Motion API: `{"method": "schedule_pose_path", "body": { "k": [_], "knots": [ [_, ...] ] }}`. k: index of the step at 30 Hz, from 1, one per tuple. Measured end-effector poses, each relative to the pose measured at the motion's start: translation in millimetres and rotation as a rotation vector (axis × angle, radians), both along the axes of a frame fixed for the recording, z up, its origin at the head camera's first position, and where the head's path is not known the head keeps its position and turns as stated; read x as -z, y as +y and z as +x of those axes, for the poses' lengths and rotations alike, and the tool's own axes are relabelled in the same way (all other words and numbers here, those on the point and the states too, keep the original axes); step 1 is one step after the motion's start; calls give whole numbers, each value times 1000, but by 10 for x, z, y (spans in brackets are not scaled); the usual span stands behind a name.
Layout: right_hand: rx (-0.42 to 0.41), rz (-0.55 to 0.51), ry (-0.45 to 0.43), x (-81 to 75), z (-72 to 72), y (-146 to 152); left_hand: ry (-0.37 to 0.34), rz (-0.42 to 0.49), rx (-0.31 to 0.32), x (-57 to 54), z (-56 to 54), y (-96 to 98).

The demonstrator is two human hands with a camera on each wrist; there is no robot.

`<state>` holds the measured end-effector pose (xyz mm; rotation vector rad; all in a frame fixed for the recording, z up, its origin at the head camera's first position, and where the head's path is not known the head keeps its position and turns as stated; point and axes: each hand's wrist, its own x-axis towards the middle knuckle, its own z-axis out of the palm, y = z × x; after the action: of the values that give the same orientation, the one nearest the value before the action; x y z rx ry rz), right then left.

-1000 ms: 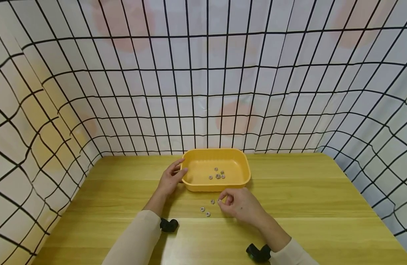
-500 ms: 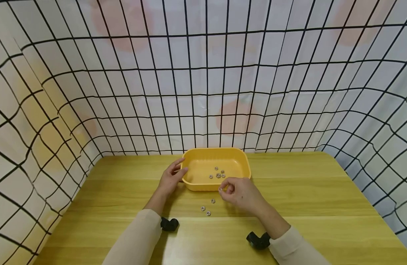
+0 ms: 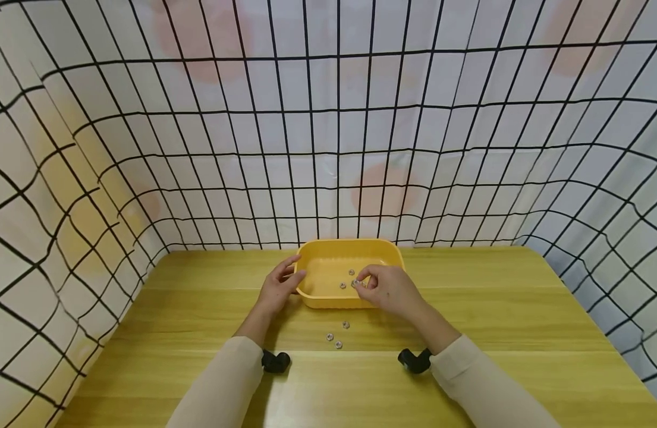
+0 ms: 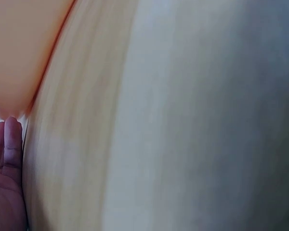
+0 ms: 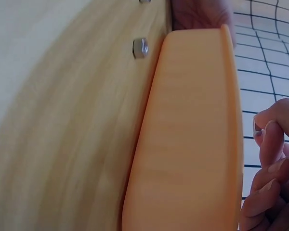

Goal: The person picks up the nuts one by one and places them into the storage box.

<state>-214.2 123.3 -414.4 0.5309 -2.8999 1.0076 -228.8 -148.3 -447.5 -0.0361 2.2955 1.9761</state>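
Note:
A shallow yellow plastic tray (image 3: 330, 302) stands on the table with several small metal hex nuts in it, such as one nut (image 3: 352, 272) towards the back. My left hand (image 3: 276, 292) holds the tray's left end, thumb over the rim and fingers along the outside; in the left wrist view, fingers (image 4: 12, 144) reach the tray's wall (image 4: 26, 48). Above the tray's front right part, my right hand (image 3: 392, 290) pinches a hex nut (image 5: 256, 128) between thumb and index finger. The hand partly covers the nuts below it.
Three loose nuts lie on the wooden table (image 3: 200, 333) in front of the tray, the nearest to it being a nut (image 3: 346, 324). Behind and on both sides hangs a white cloth (image 3: 317, 137) with a black grid. Dark wrist-camera mounts (image 3: 276, 362) stick out from the sleeves.
My right hand has moved forward from the table in front of the tray, over its front rim, carrying the pinched nut. The left hand has stayed at the tray's left end.

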Motion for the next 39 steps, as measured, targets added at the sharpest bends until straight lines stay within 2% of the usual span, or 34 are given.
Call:
{"method": "schedule_pose_path", "body": {
  "k": [6,13,20,28,39],
  "knots": [
    [-8,40,-27,31,-155,-12,17,7,8,3,-7,11],
    [-22,28,-44,76,-295,-41,16,13,20,18,-19,20],
    [-13,65,-69,112,-414,-105,47,-20,-24,364,-181,-15],
    [-12,5,-164,141,-495,-174,37,-24,-32,382,-177,-37],
    [25,9,-202,187,-634,-245,45,-7,-34,381,-201,-38]
  ]
}}
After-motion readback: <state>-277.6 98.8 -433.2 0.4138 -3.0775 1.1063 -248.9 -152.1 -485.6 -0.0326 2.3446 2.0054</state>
